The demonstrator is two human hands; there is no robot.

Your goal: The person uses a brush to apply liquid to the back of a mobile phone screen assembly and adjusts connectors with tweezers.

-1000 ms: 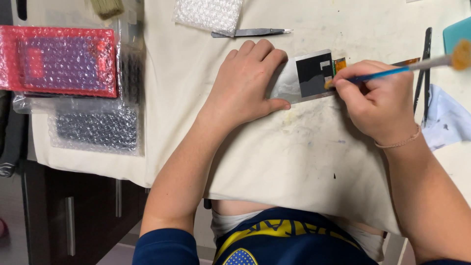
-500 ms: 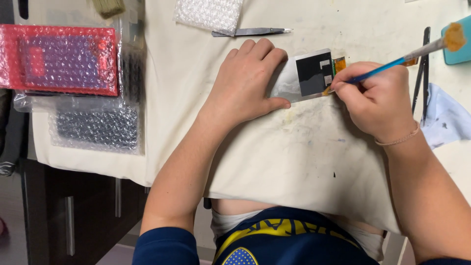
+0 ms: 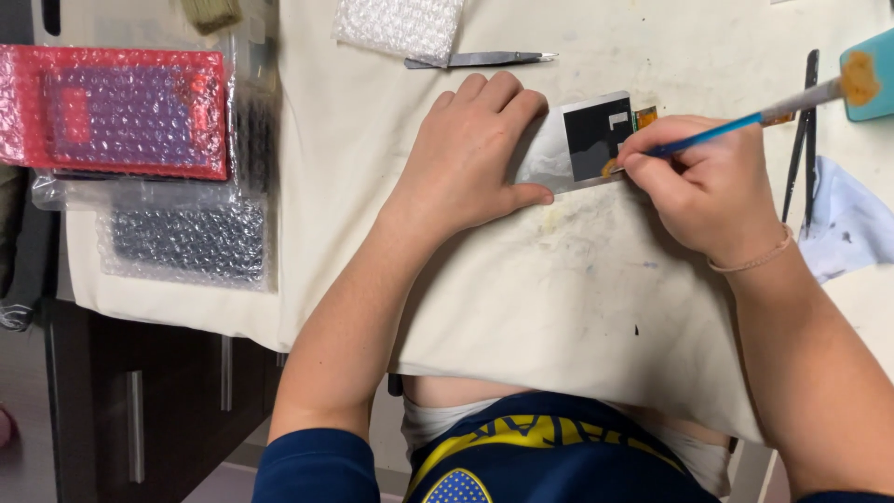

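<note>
The panel [image 3: 585,142], a small silvery screen part with a dark square and an orange flex tail, is laid flat on the cloth [image 3: 577,307] near its far edge. It is pinned by the left hand [image 3: 470,158], fingers spread flat over its left end, seemingly so that it cannot slide. The brush [image 3: 736,119] is pinched in the right hand [image 3: 712,191], fingers closed narrowly round the blue handle, its tip set at the panel's lower right edge. Tweezers [image 3: 480,60] and bubble wrap [image 3: 400,23] are kept just beyond; bagged parts [image 3: 116,112] are stacked well left. Open cloth is left nearer the body.
</note>
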